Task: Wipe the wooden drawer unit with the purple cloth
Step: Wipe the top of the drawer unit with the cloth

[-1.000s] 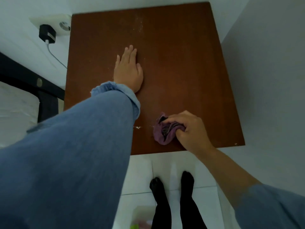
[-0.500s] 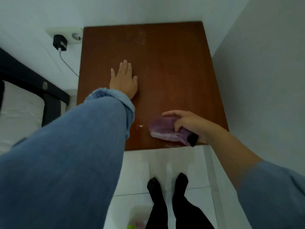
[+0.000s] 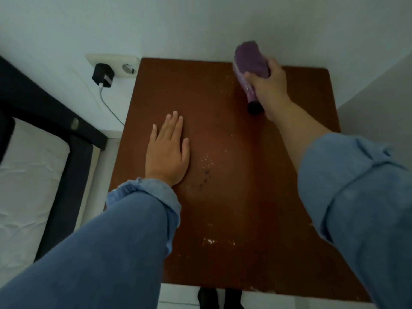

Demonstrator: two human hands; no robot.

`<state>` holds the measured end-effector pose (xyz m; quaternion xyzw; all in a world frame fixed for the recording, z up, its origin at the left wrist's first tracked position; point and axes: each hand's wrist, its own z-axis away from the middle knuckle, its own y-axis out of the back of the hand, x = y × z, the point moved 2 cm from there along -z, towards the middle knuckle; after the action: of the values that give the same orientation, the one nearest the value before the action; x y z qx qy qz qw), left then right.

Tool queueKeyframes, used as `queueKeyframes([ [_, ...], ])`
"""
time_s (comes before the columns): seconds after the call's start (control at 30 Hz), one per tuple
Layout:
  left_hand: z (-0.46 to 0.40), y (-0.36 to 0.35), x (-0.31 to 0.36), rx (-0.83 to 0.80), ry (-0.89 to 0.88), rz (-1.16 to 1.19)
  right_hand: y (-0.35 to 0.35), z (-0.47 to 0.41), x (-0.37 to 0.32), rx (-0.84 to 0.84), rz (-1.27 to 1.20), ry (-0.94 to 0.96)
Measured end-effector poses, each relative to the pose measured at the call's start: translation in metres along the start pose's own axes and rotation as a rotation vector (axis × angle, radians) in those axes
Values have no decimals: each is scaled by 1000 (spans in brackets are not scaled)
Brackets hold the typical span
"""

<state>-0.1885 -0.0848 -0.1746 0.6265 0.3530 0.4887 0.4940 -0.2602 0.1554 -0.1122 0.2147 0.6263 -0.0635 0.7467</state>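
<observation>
The wooden drawer unit (image 3: 234,186) shows only its brown top, seen from above, with pale specks and dust marks across it. My right hand (image 3: 268,85) grips the purple cloth (image 3: 250,60) at the unit's far right corner, close to the back wall; a dark end piece sticks out below the hand. My left hand (image 3: 168,150) lies flat, fingers together, palm down on the left middle of the top. Both forearms wear rolled blue denim sleeves.
White walls close in behind and to the right of the unit. A wall socket with a black charger (image 3: 103,75) and white cable sits left of the unit. A dark bed frame (image 3: 66,134) and white mattress lie at the left. White floor tiles and dark feet (image 3: 219,298) show below.
My right hand has carried the purple cloth from the near edge of the top to its far right corner. The camera has moved closer over the unit. The left hand stays flat.
</observation>
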Motion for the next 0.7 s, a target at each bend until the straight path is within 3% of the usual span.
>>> queueKeyframes([
  [0.07,0,0,-1,28,5,35,-17,-33,3,-22,222,155],
  [0.2,-2,0,-2,45,11,75,-54,-70,24,-101,515,243],
  [0.3,-4,0,-3,57,23,82,-64,-75,29,-49,528,259],
  [0.7,-4,-1,-3,72,21,88,-51,37,46,-183,480,175],
])
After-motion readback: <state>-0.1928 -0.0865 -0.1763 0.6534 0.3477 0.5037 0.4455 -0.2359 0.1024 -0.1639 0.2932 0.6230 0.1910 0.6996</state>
